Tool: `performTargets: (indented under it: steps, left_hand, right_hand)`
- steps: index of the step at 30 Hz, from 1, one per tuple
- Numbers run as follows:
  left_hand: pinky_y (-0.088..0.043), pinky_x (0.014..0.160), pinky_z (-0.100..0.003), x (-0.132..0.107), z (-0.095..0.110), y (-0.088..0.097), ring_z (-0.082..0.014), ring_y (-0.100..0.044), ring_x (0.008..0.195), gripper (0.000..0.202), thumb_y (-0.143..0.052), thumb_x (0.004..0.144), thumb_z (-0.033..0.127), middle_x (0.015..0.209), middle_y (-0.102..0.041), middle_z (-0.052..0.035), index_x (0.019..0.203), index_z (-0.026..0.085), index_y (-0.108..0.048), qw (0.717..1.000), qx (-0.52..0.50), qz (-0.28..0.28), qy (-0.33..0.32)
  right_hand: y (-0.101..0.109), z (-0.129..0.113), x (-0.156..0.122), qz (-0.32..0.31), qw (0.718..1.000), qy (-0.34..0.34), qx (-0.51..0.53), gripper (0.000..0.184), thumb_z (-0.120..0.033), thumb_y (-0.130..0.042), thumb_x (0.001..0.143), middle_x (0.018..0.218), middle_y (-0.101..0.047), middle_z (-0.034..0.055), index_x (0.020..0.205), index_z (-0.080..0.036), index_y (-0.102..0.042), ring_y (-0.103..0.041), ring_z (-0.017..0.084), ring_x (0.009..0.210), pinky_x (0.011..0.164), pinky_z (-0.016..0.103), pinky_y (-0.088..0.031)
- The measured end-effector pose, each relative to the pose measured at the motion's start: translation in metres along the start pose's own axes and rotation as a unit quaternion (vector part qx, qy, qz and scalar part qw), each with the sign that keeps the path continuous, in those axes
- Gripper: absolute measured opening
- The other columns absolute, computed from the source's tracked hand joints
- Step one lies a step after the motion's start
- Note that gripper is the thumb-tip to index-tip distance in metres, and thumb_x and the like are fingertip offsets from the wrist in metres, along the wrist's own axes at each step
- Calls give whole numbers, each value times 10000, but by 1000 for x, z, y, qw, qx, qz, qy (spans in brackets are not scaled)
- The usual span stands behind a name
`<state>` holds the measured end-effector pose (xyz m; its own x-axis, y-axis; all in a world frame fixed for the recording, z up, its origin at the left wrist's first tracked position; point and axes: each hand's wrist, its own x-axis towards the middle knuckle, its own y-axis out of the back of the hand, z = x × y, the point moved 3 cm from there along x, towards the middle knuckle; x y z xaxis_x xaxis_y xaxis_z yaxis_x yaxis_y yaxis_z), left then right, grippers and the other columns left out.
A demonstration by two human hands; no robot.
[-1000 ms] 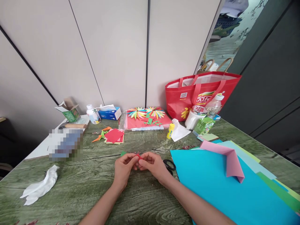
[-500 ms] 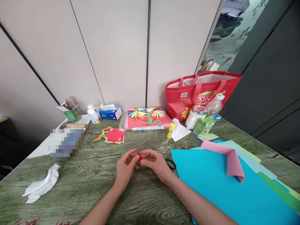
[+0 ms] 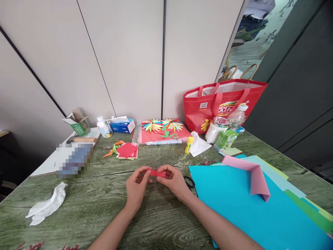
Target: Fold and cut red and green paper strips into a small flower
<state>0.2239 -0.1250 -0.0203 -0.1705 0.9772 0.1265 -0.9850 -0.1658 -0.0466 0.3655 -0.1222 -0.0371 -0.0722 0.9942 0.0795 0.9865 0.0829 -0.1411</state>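
A small folded strip of red paper [image 3: 157,173] stretches between my two hands above the table. My left hand [image 3: 137,184] pinches its left end between thumb and fingers. At the other end, my right hand [image 3: 174,181] grips it the same way. Black scissor handles [image 3: 189,182] lie just right of my right hand, partly hidden behind it. Beyond my left hand rests a stack of square papers [image 3: 127,151] with a red one on top, beside an orange and green folded paper piece [image 3: 113,149].
Large blue paper [image 3: 234,194] covers the right side, with a folded pink sheet [image 3: 256,173] on it. A glue stick [image 3: 189,145], white mug [image 3: 213,133] and red bag [image 3: 197,114] stand behind. Crumpled tissue [image 3: 48,204] lies at left. Paper pinwheel shapes [image 3: 152,125] sit on a red pack.
The red paper, earlier bunched upright between my fingertips, now lies out flat as a strip. My left hand has shifted slightly left.
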Motion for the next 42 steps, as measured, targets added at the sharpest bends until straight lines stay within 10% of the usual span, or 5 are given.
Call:
performTargets:
  steps: [26,37,42]
  left_hand:
    - [-452,453,-229,1,-12,-7,-120,-553,400,148,-656,650,272,498,-633,-1,697,135,-623,990,6,-108,95]
    - [-444,434,-222,1,-14,-6,-111,-537,388,116,-643,627,228,464,-607,8,587,136,-585,990,-8,-101,100]
    - [-416,437,-194,5,-16,-2,-93,-525,402,107,-647,607,208,477,-604,23,575,136,-576,994,-11,-61,92]
  right_hand:
    - [2,2,-1,23,999,1,-44,155,-282,-664,645,659,-621,29,701,-159,-589,-579,157,616,582,272,-471]
    - [-3,-12,-14,-3,950,213,-229,104,-175,-551,748,786,-606,57,683,-189,-631,-575,169,751,681,291,-447]
    - [-6,-12,-11,-32,973,157,-168,85,-259,-642,697,856,-613,72,717,-184,-675,-580,177,796,716,301,-456]
